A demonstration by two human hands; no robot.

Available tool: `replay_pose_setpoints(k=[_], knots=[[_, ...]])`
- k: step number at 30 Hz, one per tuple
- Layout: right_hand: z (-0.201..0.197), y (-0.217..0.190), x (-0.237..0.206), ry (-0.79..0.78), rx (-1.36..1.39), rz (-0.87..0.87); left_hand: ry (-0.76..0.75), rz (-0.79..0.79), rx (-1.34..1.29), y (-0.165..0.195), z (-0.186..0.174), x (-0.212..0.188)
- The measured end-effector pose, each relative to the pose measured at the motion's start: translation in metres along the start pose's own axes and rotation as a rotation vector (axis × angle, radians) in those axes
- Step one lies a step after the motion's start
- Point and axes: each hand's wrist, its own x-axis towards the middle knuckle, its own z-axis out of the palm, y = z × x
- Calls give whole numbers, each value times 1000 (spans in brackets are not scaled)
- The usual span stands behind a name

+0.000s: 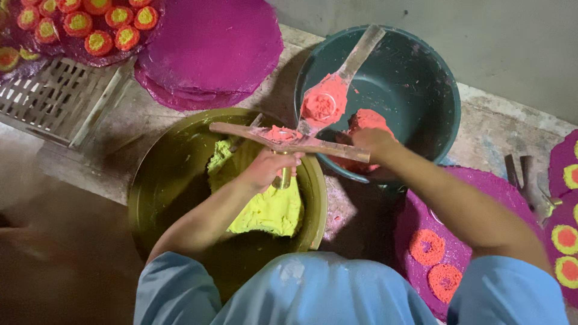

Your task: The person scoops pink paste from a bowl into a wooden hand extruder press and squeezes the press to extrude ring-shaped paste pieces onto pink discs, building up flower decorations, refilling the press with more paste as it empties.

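Both my hands on the wooden press [289,139] — frame centre

My left hand [267,168] clenches its brass barrel over the yellow dough [265,207]; my right hand [370,143] grips the handle's end — above the red dough [367,120] in the green basin [433,102].

The left hand [265,168] closed round a brass-coloured cylinder [282,178], covering all but its lower end, and the right hand [372,144] hid the far end of the wooden press bar [289,139] along with part of the red dough [364,123] in the dark green basin [415,84], so it could not be told whether that hand gripped the bar or the dough. The yellow dough [271,207] lay partly under the left forearm, and the olive basin [174,180] had its near rim hidden behind the blue sleeves [301,289]. The tray of red-and-yellow rounds [90,27] was cut off by the top and left edges, the pink sheet with rounds [566,235] ran off the right edge, and the dark metal tools [530,180] beside it were too blurred to identify.
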Motion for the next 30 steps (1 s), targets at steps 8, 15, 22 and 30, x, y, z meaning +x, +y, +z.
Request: replay_pose_setpoints(k=[8,15,22,30], knots=[[-27,73,-115,175,535,206,13,31,103,23,-11,-2],[-71,77,-215,527,1086,53,-44,43,219,37,-8,7],[-121,45,-208,848,392,-45,-79,9,169,49,14,11],[-93,29,-161,902,462,-44,15,-80,-53,37,11,24]])
